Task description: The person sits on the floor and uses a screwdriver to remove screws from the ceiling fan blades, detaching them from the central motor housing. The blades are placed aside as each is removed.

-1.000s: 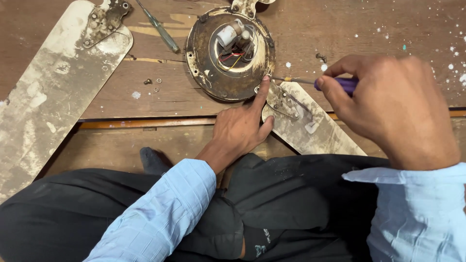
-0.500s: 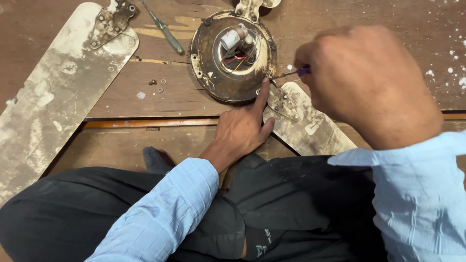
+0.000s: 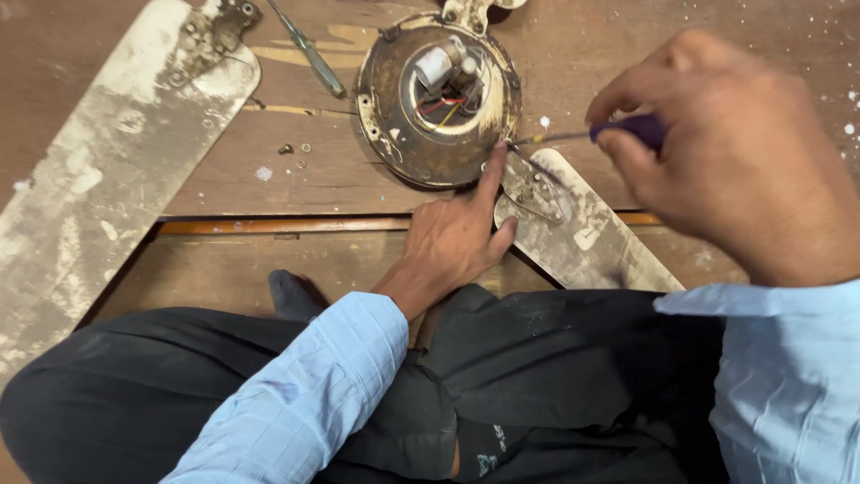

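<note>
Head view, looking down on a seated person at work on a dismantled ceiling fan. The round, rusty fan motor housing [image 3: 437, 100] lies open-side up on the worn wooden floor [image 3: 269, 179], its coloured wires and white part exposed at the centre. The left hand [image 3: 457, 235] rests flat below it, forefinger stretched out and pressed to the housing's lower right rim where the blade bracket [image 3: 537, 193] of the near fan blade [image 3: 587, 235] meets it; the remaining fingers lie loosely spread. The right hand [image 3: 735, 161] is pinched around the purple handle of a screwdriver [image 3: 591, 134], whose thin shaft runs left to end at that same rim, just beside the left fingertip.

Compared with half a second earlier, the left hand has kept its place, while the right hand has drawn slightly rightward, baring more of the handle (previously mostly covered).

A second, detached fan blade [image 3: 116, 170] lies at far left; a green-handled screwdriver [image 3: 309, 52] and small loose screws [image 3: 294, 149] lie between it and the housing.
</note>
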